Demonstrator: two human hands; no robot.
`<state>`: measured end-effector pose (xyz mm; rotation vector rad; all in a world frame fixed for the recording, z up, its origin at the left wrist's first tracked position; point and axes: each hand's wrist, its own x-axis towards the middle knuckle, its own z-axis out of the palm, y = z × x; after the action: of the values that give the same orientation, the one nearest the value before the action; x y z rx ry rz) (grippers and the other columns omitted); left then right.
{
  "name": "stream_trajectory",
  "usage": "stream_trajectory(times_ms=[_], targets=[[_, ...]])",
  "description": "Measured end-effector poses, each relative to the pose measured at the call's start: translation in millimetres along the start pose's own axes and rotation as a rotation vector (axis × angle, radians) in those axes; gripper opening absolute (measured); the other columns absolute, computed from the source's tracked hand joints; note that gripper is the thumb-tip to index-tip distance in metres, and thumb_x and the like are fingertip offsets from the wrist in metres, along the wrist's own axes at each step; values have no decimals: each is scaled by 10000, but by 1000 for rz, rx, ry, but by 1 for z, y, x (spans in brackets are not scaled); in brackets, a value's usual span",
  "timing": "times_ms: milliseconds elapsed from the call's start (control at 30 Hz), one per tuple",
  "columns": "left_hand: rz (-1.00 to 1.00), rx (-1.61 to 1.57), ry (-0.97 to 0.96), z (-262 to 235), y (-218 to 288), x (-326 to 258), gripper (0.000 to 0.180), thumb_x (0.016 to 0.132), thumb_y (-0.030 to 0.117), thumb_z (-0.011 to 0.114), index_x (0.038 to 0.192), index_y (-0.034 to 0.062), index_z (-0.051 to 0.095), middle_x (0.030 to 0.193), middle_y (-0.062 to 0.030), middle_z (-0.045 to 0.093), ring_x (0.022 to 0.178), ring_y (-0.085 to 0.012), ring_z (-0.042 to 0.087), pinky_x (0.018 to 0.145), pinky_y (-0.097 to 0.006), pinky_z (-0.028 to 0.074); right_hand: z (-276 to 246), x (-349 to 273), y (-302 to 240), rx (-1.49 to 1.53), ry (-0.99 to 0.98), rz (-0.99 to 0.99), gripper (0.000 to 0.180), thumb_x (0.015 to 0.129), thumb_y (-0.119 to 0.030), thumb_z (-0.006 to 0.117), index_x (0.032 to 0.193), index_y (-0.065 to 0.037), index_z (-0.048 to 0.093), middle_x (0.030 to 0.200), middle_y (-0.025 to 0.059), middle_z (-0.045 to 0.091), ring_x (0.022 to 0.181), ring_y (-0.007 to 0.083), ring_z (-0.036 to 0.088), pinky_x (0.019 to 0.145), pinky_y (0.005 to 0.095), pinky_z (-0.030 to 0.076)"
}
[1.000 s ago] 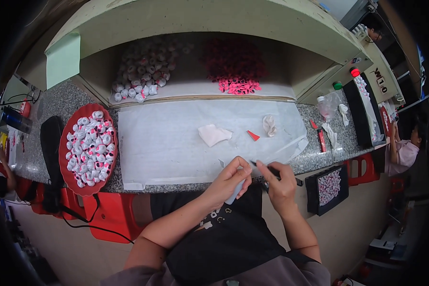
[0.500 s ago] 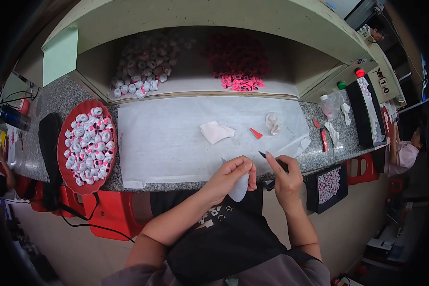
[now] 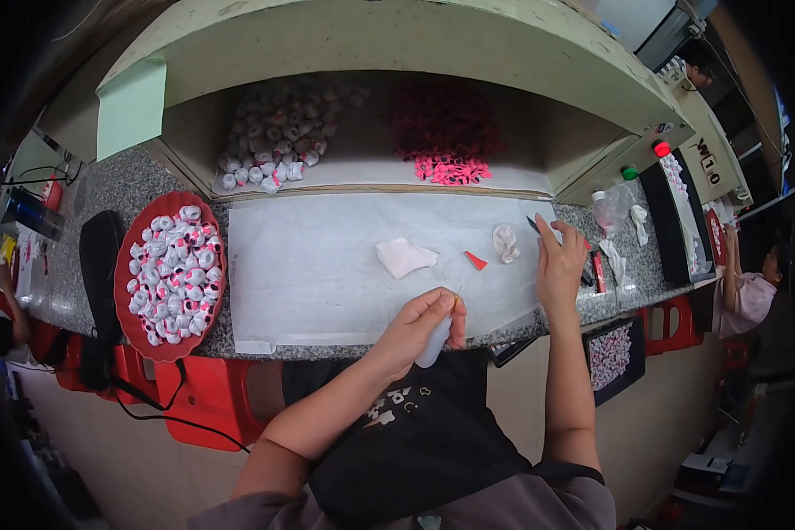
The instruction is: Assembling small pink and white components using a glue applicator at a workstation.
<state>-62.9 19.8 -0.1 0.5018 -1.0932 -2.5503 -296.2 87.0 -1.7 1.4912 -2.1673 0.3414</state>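
Held a pale bottle (image 3: pixel 432 349) in the curled left hand (image 3: pixel 420 320), at the table's (image 3: pixel 137 181) near edge. Had the right hand (image 3: pixel 559 269) at the white sheet's (image 3: pixel 309 291) right edge, over a dark pointed tool (image 3: pixel 533 224); could not tell whether gripped or merely covered. Noted a red scrap (image 3: pixel 476 261) between folded (image 3: pixel 406 257) and crumpled white cloths (image 3: pixel 505 243). Found a red bowl (image 3: pixel 170 354) of white-and-pink pieces (image 3: pixel 172 278) beside the sheet's left edge.

I am seeing a bowl (image 3: pixel 170 352) sitting left of the paper sheet (image 3: pixel 314 274), a bottle (image 3: pixel 611 210) resting right, a cabinet (image 3: pixel 397 40) standing behind.
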Motion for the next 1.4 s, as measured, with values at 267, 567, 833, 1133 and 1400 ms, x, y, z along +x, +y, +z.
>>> stream_trajectory(times_ms=[267,567,833,1133,1400], targets=[[190,207,60,-2,1,-3,264,907,254,366,833,33,489,679,-43,496,631,-110,472,610,-234,398,-26,4,-37,748,-234,163,249,703,1,590,950,-25,594,882,99,552,730,182,529,642,284,426],[298,647,211,2,10,-16,195,893,167,386,834,14,493,642,-45,515,596,-117,509,564,-240,407,-46,-9,-102,1796,-533,479,116,702,35,579,817,23,574,816,48,507,718,106,507,625,207,418],[320,703,237,-13,19,-27,198,892,149,388,818,7,504,655,-23,510,630,-85,483,602,-221,407,-46,-4,-112,1755,-294,433,81,735,-40,579,799,-10,540,804,39,479,738,101,461,634,239,397],[338,339,184,-34,20,-29,219,901,174,374,842,6,502,662,-29,484,640,-96,459,628,-228,389,-8,5,-33,1221,157,483,112,756,-24,579,844,7,516,774,21,506,663,82,475,587,206,398],[225,125,144,-31,23,-33,245,901,225,383,829,24,504,685,-40,509,664,-104,472,654,-236,390,-42,-1,-93,1401,-140,405,198,754,22,550,952,34,563,874,57,521,733,110,514,634,214,416]])
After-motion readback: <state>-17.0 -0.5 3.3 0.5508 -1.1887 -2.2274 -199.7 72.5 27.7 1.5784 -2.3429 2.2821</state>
